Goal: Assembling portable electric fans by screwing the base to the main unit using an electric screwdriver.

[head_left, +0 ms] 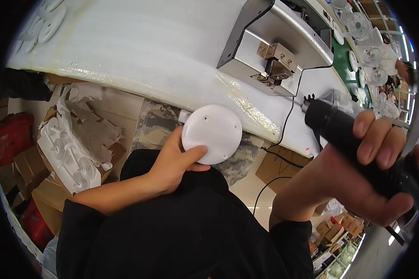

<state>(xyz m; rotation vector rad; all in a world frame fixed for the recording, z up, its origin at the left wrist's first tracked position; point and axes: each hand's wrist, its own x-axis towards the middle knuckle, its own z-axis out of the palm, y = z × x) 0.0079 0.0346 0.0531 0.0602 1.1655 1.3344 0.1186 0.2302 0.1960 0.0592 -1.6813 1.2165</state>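
The left hand (172,162) holds a round white plastic disc (212,134), seemingly a fan base or cover with small screw holes in its face, just off the near edge of the white foam-covered workbench (125,46), above the person's lap; the thumb lies across the disc's lower rim and the fingers are hidden behind it, so the hand is clamped on the disc. The right hand (358,172) is wrapped closed around the black handle of a powered screwdriver (340,130), raised well to the right of the disc, its cable (288,111) trailing over the bench edge. The tool's tip is not visible, so I cannot tell whether a bit or a screw is loaded. To do this step well, the disc probably wants steadying flat, better braced against the bench edge than held in the air, with the holes facing the tool and the thumb kept clear of them. The driver should likely come in square to the face, not slanted, with the cable kept from snagging on the metal fixture (274,65) at the bench's far right. More white fan parts lie in a cardboard box (70,153) on the floor to the left.
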